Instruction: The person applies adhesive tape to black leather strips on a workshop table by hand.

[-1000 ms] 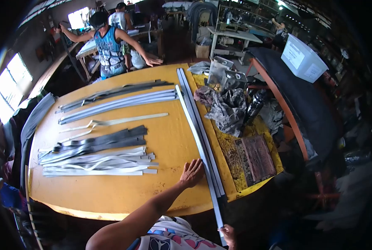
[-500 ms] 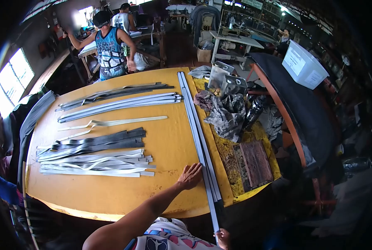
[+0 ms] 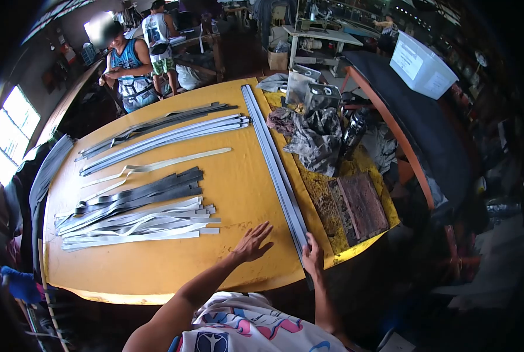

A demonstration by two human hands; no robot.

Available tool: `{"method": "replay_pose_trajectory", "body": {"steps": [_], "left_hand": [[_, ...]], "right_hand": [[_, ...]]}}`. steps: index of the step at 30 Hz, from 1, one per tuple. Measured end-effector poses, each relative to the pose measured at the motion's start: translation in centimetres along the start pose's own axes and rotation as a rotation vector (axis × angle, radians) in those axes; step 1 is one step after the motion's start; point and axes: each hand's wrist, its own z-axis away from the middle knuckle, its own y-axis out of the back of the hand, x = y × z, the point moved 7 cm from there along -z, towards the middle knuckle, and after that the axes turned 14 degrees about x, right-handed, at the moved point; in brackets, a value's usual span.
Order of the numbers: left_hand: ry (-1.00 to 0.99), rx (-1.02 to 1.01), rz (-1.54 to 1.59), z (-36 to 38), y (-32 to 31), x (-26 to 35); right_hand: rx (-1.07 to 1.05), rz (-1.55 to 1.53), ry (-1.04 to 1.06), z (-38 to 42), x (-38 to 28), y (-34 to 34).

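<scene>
Long light-grey strips (image 3: 275, 161) lie side by side in a narrow bundle along the right part of the yellow-covered table (image 3: 156, 267). At the near end of this bundle is my right hand (image 3: 312, 258), its fingers and thumb closed about the strips' edge. My left hand (image 3: 253, 242) is just left of the bundle, palm down over the yellow cover with fingers spread, holding nothing. Further left sit a pile of white strips (image 3: 138, 227) and a pile of dark grey strips (image 3: 141, 193).
Beyond those piles lie a pale strip (image 3: 185, 157), blue-grey strips (image 3: 168, 141) and dark strips (image 3: 162, 122). Crumpled cloth (image 3: 316, 138), a dark bottle (image 3: 354, 132) and a reddish-brown block (image 3: 363, 206) occupy the right side. A person (image 3: 131, 70) stands past the far left edge.
My right hand has moved forward from beyond the near edge; the strip that stuck out there now lies in the bundle. My left hand has come off the strips leftward. The standing person's arms came down.
</scene>
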Motion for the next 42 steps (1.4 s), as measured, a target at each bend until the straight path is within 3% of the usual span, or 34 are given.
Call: {"method": "replay_pose_trajectory", "body": {"steps": [1, 4, 6, 7, 8, 14, 20, 22, 24, 26, 31, 33, 36, 42], "left_hand": [[-0.014, 0.098, 0.025, 1.6, 1.0, -0.4], [0.071, 0.188, 0.083, 6.6, 3.7, -2.1], [0.121, 0.292, 0.093, 9.8, 5.1, -4.0], [0.193, 0.319, 0.115, 11.2, 6.4, -4.4], [0.266, 0.354, 0.135, 12.4, 8.2, -4.3], [0.457, 0.527, -0.044, 20.2, 12.3, -7.9], [0.622, 0.650, -0.074, 26.6, 14.9, -9.1], [0.689, 0.687, -0.080, 28.7, 15.6, -9.6], [0.671, 0.764, -0.059, 30.8, 16.4, -10.2], [0.782, 0.820, 0.002, 32.9, 17.5, -10.7], [0.826, 0.874, -0.015, 37.9, 19.3, -14.1], [0.817, 0.893, -0.033, 39.5, 20.5, -15.4], [0.774, 0.945, -0.036, 41.8, 22.5, -18.0], [0.841, 0.934, 0.101, 46.9, 26.4, -23.6]], "right_hand": [[0.094, 0.038, 0.178, -0.4, -0.7, 0.2], [-0.009, -0.045, 0.050, -1.3, 1.7, -1.6], [-0.053, 0.198, 0.126, -1.0, -0.3, -1.3], [0.049, 0.328, 0.267, -0.6, -0.7, -0.9], [0.086, 0.469, 0.255, -0.3, -1.3, -0.3], [0.057, 0.815, 0.456, 3.5, -0.8, -2.1], [0.078, 0.815, 0.492, 3.1, -0.6, -2.5], [-0.007, 0.872, 0.328, 2.7, 0.2, -3.0], [0.041, 0.911, 0.315, 2.2, 0.0, -3.8], [0.066, 0.900, 0.348, 1.9, -1.7, -5.7], [0.040, 0.643, 0.631, 3.9, -11.7, -16.3], [-0.206, 0.330, 0.656, 5.9, -15.4, -22.5], [-0.234, 0.172, 0.806, 9.0, -21.7, -30.2], [-0.254, 0.172, 0.669, 8.0, -29.7, -44.8]]}}
